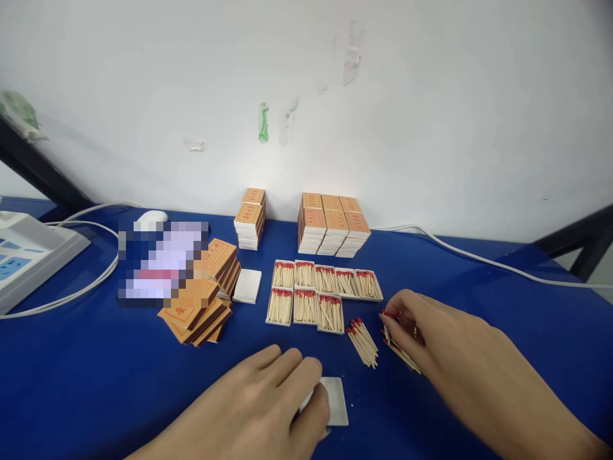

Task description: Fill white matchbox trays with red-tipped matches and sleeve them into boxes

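Near the front edge, my left hand [282, 402] is curled over an empty white matchbox tray [338, 402], thumb and fingers at its left side. My right hand [450, 351] has its fingertips pinched on some red-tipped matches [401, 355] lying on the blue table; the fingers partly hide them. Between the hands a loose bunch of matches [364, 344] lies slanted on the tabletop. Behind it stand two rows of white trays filled with matches [305, 305], heads pointing to the wall.
Orange matchbox sleeves [196, 313] lie heaped at the left, beside a white tray stack [248, 285]. Stacked matchboxes stand by the wall in a small pile [249, 217] and a larger block [332, 223]. A blurred-out device [165, 259], white cable [460, 262] and white machine [33, 255] surround them.
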Available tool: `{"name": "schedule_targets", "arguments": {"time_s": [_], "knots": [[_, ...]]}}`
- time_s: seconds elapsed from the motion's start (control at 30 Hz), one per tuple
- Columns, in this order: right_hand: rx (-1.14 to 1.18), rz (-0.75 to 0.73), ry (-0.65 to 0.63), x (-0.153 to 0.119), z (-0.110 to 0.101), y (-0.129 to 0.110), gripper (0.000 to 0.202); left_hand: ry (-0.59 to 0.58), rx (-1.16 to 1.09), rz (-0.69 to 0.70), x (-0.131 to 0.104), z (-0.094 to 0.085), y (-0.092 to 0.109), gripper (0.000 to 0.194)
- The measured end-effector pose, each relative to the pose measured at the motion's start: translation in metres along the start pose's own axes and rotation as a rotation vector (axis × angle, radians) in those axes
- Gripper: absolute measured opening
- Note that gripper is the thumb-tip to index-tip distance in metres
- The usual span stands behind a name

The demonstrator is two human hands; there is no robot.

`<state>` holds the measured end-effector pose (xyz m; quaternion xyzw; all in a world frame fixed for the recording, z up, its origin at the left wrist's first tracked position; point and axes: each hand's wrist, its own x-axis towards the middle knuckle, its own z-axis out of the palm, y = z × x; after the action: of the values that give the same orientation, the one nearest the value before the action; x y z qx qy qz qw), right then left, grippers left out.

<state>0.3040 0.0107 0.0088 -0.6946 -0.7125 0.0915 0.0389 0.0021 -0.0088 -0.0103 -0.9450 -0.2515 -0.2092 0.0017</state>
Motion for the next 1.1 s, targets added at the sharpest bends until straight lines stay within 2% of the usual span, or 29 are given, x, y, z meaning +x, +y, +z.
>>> {"name": "schedule_targets", "arguments": {"time_s": [0.43,0.67,0.97,1.1], "knots": [[0.032,-0.056,0.059,0.001,-0.0025,0.0022,0.036,-0.057,-0.013,-0.005,-0.001,-0.0002,0.0003,0.017],[0.052,-0.089,0.106,0.0007,-0.0043,0.0028,0.035,-0.011,0.001,0.01,-0.0012,0.0019,-0.0009,0.016],[0.059,-0.1,0.129,0.0012,-0.0027,0.0052,0.035,-0.071,-0.002,-0.002,-0.0012,-0.0016,0.0001,0.015],[0.081,-0.064,0.124,0.0013,-0.0032,0.0041,0.035,0.019,0.016,0.003,-0.0017,-0.0006,-0.0008,0.005]]}}
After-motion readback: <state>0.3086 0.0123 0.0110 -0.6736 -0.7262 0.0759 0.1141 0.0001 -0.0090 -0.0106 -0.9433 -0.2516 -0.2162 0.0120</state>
